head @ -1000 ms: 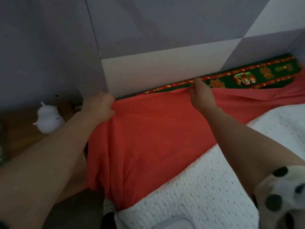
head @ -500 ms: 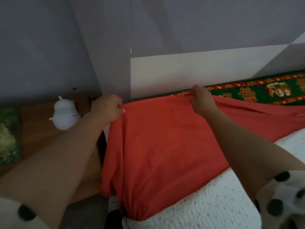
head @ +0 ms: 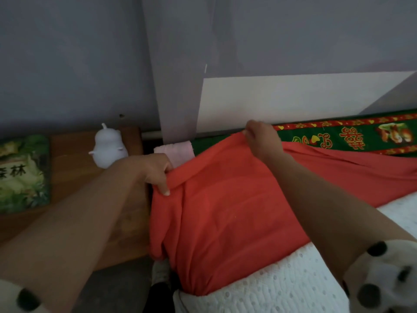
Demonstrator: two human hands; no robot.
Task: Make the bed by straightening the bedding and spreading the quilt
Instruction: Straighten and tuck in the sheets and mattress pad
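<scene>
A red sheet (head: 225,211) lies over the head end of the bed and hangs down at its left corner. My left hand (head: 155,171) grips the sheet's folded corner at the bed's left edge. My right hand (head: 262,143) pinches the sheet's top edge near the headboard (head: 282,102). A white quilted cover (head: 282,288) with small holes lies below the red sheet. Under the red sheet, a green patterned mat (head: 338,136) shows along the headboard. A pink cloth (head: 178,150) peeks out at the bed's top left corner.
A wooden bedside table (head: 74,159) stands left of the bed, with a white animal-shaped figure (head: 107,146) and a green picture book (head: 22,175) on it. The grey wall rises behind. Grey floor shows at the bottom left.
My left hand has pulled the sheet's corner down and back from the headboard, uncovering the pink cloth. My right hand keeps its pinch on the top edge. The view has shifted left.
</scene>
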